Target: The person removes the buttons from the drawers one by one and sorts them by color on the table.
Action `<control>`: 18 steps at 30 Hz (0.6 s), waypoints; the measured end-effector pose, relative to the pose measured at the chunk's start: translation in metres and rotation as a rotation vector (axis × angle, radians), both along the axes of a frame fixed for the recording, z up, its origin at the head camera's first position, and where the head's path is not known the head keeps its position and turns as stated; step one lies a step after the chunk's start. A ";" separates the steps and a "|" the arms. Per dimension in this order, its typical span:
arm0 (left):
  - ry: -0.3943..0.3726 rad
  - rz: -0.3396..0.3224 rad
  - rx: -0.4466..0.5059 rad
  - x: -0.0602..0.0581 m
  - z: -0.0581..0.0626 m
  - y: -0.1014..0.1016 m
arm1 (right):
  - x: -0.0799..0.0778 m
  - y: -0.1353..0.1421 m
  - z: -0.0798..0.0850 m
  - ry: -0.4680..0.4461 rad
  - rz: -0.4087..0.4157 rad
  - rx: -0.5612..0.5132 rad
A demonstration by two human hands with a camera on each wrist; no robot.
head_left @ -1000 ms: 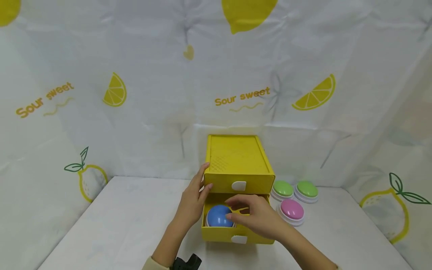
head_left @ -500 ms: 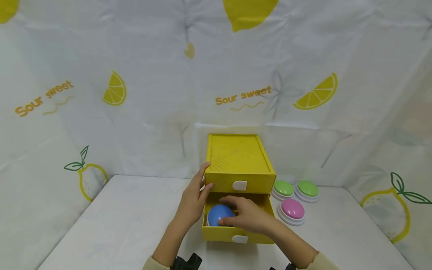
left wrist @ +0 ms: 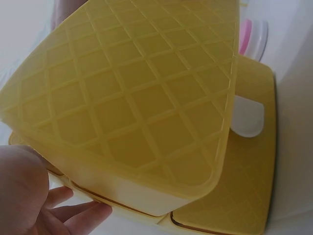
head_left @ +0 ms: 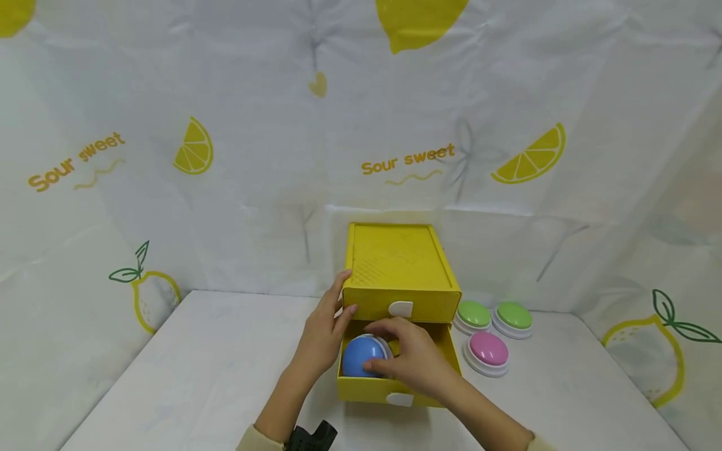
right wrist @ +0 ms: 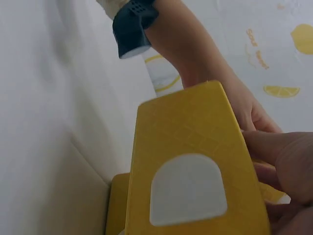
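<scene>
A yellow two-drawer box [head_left: 395, 257] stands on the white table, its lower drawer [head_left: 366, 391] pulled out and its upper drawer closed. Inside the lower drawer a blue dome button [head_left: 360, 358] with a white base lies tilted, dome towards the front left. My right hand [head_left: 414, 357] pinches it at the right, thumb on the dome and fingers at the base. At the box's left front corner my left hand [head_left: 318, 335] holds on, thumb at the front and fingers along the side. In the left wrist view its fingers [left wrist: 88, 218] touch the box; the button is hidden there.
Two green dome buttons [head_left: 474, 315] and a pink one [head_left: 489, 349] stand on the table right of the box. White handles [head_left: 400, 309] stick out from the drawer fronts. Behind the table hangs a lemon-print cloth [head_left: 254, 188].
My right hand has reached further over the blue button and taken hold of it. The button has gone from lying flat to tilted, its white base now showing. My left hand has stayed in place.
</scene>
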State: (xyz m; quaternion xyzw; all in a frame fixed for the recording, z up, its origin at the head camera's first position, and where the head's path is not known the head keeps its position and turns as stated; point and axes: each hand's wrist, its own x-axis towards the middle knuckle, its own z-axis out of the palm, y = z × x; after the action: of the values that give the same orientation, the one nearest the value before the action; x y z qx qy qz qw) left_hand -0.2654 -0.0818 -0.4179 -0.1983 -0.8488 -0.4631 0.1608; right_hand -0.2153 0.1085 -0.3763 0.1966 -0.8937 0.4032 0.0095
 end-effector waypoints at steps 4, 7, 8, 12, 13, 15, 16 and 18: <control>-0.009 0.003 -0.003 -0.001 0.000 0.000 | 0.001 -0.006 0.001 -0.020 -0.042 0.001; -0.014 0.011 -0.011 -0.001 0.000 0.000 | -0.002 -0.007 0.002 -0.121 -0.025 -0.021; -0.016 0.017 -0.016 -0.001 0.000 0.000 | -0.004 -0.008 0.002 -0.157 -0.016 -0.029; -0.014 0.024 -0.019 -0.002 -0.001 0.000 | -0.009 -0.011 0.002 -0.222 0.017 -0.023; -0.014 0.024 -0.020 -0.002 -0.001 0.000 | -0.009 -0.012 0.001 -0.208 0.020 -0.017; -0.011 0.024 -0.019 -0.002 -0.002 0.000 | -0.009 -0.012 0.001 -0.163 0.019 -0.004; -0.010 0.025 -0.019 -0.002 -0.002 0.000 | -0.008 -0.012 0.000 -0.138 0.010 -0.006; -0.005 0.020 -0.019 -0.002 -0.002 0.002 | -0.005 -0.009 0.001 -0.102 -0.016 -0.035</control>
State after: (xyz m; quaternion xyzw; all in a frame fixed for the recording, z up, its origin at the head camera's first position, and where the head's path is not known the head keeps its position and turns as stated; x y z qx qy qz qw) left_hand -0.2675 -0.0801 -0.4202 -0.1903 -0.8555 -0.4538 0.1611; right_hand -0.2202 0.0990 -0.3751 0.1685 -0.8872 0.4284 -0.0293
